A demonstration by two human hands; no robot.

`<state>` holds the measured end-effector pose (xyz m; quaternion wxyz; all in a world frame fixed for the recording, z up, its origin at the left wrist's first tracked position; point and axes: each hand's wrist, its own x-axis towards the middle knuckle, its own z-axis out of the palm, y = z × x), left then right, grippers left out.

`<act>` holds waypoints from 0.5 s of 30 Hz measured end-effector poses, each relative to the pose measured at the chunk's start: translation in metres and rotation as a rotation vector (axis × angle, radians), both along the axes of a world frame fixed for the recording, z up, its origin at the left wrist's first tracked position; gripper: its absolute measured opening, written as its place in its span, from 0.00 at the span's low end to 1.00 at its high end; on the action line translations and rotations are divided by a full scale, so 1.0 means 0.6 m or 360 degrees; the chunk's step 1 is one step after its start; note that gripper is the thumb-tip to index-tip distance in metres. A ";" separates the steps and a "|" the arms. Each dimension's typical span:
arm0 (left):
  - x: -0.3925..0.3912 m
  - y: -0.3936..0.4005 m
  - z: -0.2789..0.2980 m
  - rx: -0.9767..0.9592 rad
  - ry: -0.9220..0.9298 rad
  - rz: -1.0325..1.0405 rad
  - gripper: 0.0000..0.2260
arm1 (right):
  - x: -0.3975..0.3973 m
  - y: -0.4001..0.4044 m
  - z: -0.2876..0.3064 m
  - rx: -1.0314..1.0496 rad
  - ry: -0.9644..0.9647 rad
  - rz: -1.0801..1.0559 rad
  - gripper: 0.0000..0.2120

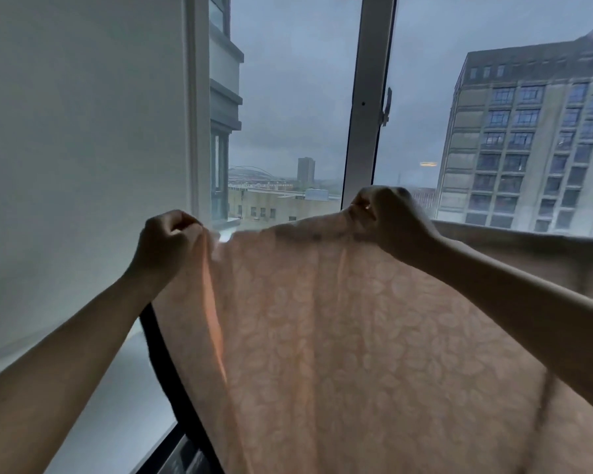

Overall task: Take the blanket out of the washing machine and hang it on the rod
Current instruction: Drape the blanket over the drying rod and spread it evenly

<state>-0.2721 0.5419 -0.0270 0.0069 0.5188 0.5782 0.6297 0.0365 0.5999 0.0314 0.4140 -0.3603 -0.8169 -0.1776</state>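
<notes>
- Two bare forearms reach up and forward from the bottom corners of the head view; both end in curled fists at about the same height.
- Blanket [339,336]: peach-pink, pale leaf pattern, hangs as a sheet directly below and between the two hands, filling the lower middle and right of the view. Out of the washing machine; no machine in view.
- Left hand [166,242]: grip closed, fingers and thumb pinching the top left corner of the blanket. The blanket's left edge falls away beneath it as a folded seam.
- Right hand [387,218]: grip closed on the top hem, slightly higher than the left. More cloth runs on past it toward the right edge of the view.
- Key relation: the held top hem is the long axis, lying left to right between the two grips, stretched fairly taut with a slight sag. The cloth lies below both grips, none above.
- Rod: cannot be made out. Judgement: the hem must stay level and spread while it goes over the rod; neither hand looks clearly nearer, so both would have to lift together.
- Dark strip [158,354] just behind the blanket's left edge, running down to the lower frame; what it is, cannot tell.
- Further back: white wall [83,131] at left, window frame [367,97] upright in the middle.
- Farthest: grey sky and a tall block of flats [528,131] through the glass.
</notes>
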 end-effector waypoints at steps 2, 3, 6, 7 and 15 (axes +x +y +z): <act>-0.001 0.000 -0.012 -0.0203 0.0035 -0.0297 0.06 | -0.011 0.000 -0.014 -0.0064 -0.0164 0.0016 0.11; 0.004 0.003 -0.019 -0.0278 0.0043 -0.0460 0.06 | -0.012 -0.001 -0.018 -0.0106 -0.0196 0.0032 0.11; 0.039 0.015 -0.028 -0.0393 0.0277 -0.0700 0.09 | 0.002 -0.009 -0.020 -0.0152 -0.0175 0.0061 0.09; 0.051 0.019 -0.027 -0.0388 0.0341 -0.0733 0.11 | 0.012 -0.014 -0.019 -0.0160 -0.0177 0.0041 0.09; 0.097 0.044 -0.016 -0.0126 0.0612 -0.0561 0.04 | 0.080 -0.027 -0.007 -0.0182 -0.0149 -0.0053 0.03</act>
